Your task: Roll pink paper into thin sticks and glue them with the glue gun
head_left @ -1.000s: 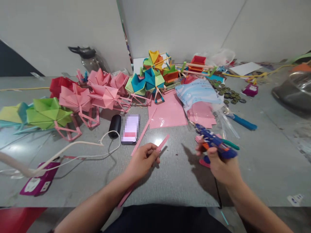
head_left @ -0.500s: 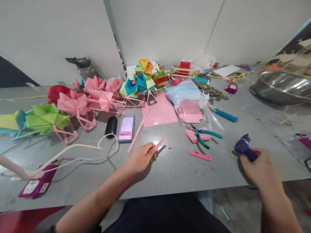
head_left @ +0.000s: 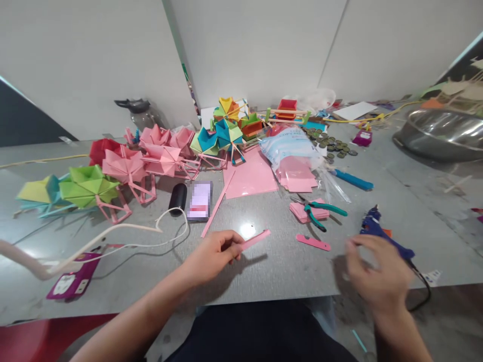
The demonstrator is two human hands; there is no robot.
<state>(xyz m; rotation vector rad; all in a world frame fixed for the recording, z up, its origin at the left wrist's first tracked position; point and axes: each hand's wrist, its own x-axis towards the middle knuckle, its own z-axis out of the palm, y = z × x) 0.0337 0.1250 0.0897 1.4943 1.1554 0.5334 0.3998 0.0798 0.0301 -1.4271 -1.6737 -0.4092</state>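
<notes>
since half a second ago, the blue glue gun (head_left: 376, 224) has left my right hand (head_left: 384, 275) and lies now on the table (head_left: 279, 271), at the right; the pink strip (head_left: 257, 239) has also turned flatter, more to the right. my left hand (head_left: 217, 256) is clamped on this strip between thumb and fingers, a little above the near middle of the table. my right hand carries nothing that i can see; thumb and forefinger curve toward each other, but whether their tips meet, i cannot tell. what could go wrong, i think: the cord (head_left: 425, 282) goes over the near edge, so a pull on it could drag the gun down. also the strip looks thin, and too strong a pinch could bend it. its long axis runs right and slightly far, the free end pointing roughly toward the pliers (head_left: 327, 206).
</notes>
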